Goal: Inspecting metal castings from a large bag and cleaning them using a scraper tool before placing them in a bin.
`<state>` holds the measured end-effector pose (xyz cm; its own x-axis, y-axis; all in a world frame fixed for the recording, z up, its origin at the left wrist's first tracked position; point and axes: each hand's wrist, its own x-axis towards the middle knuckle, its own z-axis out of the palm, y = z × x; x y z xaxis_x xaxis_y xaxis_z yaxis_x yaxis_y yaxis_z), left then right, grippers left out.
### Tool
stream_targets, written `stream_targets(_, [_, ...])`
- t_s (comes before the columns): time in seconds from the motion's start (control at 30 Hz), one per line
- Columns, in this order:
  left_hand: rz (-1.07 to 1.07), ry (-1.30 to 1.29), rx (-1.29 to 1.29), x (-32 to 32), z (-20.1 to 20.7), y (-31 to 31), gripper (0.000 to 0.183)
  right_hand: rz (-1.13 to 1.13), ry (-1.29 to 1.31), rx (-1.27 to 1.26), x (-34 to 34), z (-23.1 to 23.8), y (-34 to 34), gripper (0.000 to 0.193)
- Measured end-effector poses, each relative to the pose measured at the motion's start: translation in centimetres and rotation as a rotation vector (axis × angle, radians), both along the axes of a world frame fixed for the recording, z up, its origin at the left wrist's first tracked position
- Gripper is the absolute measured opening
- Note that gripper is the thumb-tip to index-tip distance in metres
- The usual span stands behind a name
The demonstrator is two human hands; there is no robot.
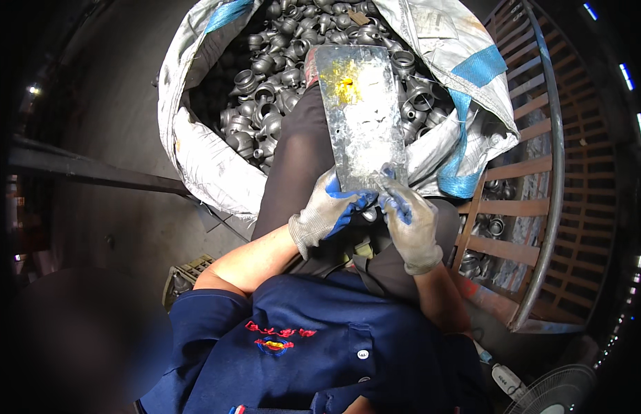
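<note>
A worn metal plate (367, 127) with a yellow smear near its far end stretches out in front of me, over the edge of a big sack. My left hand (334, 209), in a grey glove with blue palm coating, is closed at the plate's near end. Close beside it on the right, my right hand (407, 215), gloved alike, has its fingers bent inward. Both hands' fingertips meet around a small greyish piece, mostly covered by the gloves; its kind cannot be made out.
The white woven sack (213, 162) holds many grey metal fittings (265, 103). A metal cage (520, 207) with more fittings stands at the right. A fan (558, 390) is at the lower right, a crate (186, 276) at the left, and a dark bar (100, 165) crosses the left side.
</note>
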<state>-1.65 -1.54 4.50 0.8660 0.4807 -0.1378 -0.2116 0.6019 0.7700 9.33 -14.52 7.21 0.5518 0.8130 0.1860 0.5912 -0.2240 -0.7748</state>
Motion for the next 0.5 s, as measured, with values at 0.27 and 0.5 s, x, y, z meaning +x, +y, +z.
stream_targets(0.27, [-0.036, 0.032, 0.101, -0.4, -0.4, 0.4, 0.036, 0.048, -0.141, 0.132, 0.4, -0.9, 0.1, 0.029])
stream_targets(0.5, [-0.121, 0.191, 0.153, -0.2, 0.3, 0.3, 0.046, -0.103, 0.156, 0.127, 2.3, -1.6, -0.7, 0.025])
